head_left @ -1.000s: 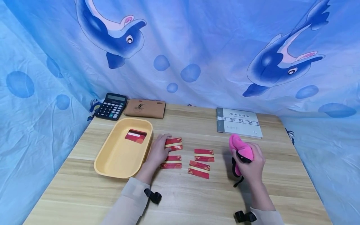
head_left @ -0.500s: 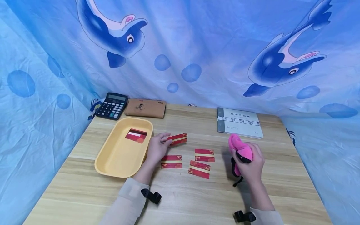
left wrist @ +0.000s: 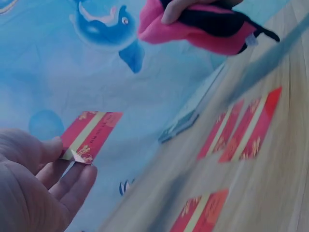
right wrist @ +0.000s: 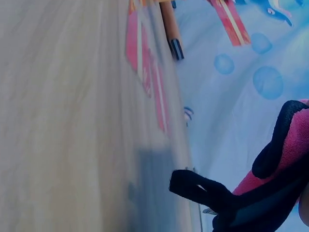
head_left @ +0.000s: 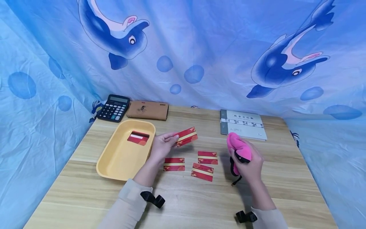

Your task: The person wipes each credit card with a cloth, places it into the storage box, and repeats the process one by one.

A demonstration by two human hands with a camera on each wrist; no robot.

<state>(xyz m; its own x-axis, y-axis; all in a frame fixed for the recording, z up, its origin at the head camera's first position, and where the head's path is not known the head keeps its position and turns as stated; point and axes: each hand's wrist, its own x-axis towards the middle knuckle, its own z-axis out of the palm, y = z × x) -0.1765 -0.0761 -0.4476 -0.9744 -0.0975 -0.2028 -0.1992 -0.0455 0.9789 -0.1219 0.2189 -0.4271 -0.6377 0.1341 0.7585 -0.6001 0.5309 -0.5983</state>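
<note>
I have the left grip (head_left: 163,147) pinching a red card (head_left: 187,136) between thumb and fingers, tilted and clear of the table (head_left: 183,205); that forearm angles in from the lower left, beside the yellow tray (head_left: 120,165). My right grip (head_left: 253,163) curls round a pink-and-black plush item (head_left: 239,149), also raised, its forearm slanting inward from the lower right. Between the forearms, three flat cards (head_left: 174,164) lie on the table.
</note>
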